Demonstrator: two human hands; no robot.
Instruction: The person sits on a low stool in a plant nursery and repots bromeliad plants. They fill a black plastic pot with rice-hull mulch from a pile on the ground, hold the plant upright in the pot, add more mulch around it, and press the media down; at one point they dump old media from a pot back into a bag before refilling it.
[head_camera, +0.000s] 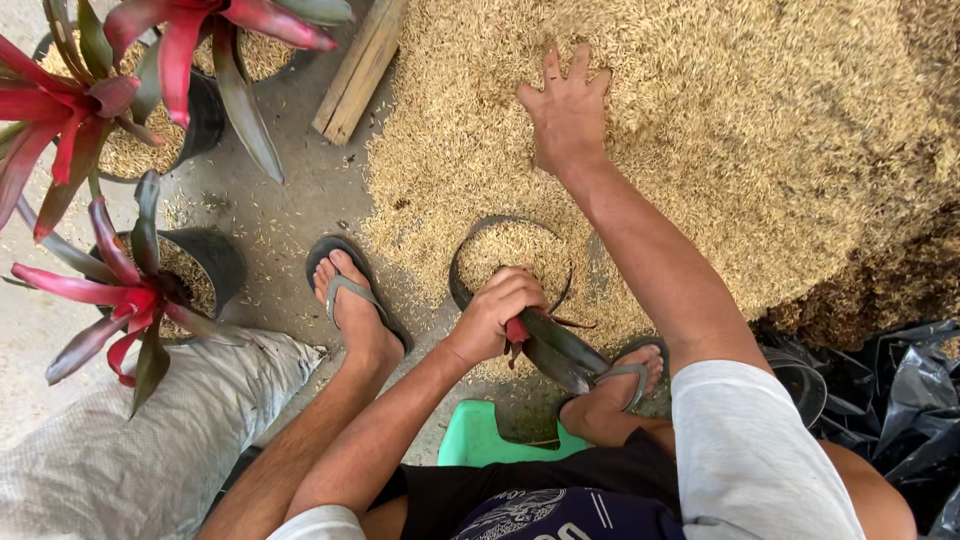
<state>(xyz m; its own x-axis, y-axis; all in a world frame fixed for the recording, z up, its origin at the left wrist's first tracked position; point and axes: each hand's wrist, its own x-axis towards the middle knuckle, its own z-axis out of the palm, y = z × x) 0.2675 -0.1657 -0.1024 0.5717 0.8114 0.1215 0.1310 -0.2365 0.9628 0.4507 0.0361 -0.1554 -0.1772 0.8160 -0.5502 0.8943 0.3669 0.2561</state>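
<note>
Head view, looking down: the left hand (497, 312) is closed around a red-and-green bromeliad plant (550, 345), holding it at the rim of a black pot (462, 268) part-filled with husks. The right hand (566, 112) lies open, fingers spread, on the far rice husk pile (760, 130). Potted red bromeliads (120, 290) stand at left beside a grey sack (150, 450).

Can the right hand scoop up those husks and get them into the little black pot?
Probably yes. The right hand already lies on the husk pile, and the black pot sits just below it, mouth open, steadied by the left hand.
</note>
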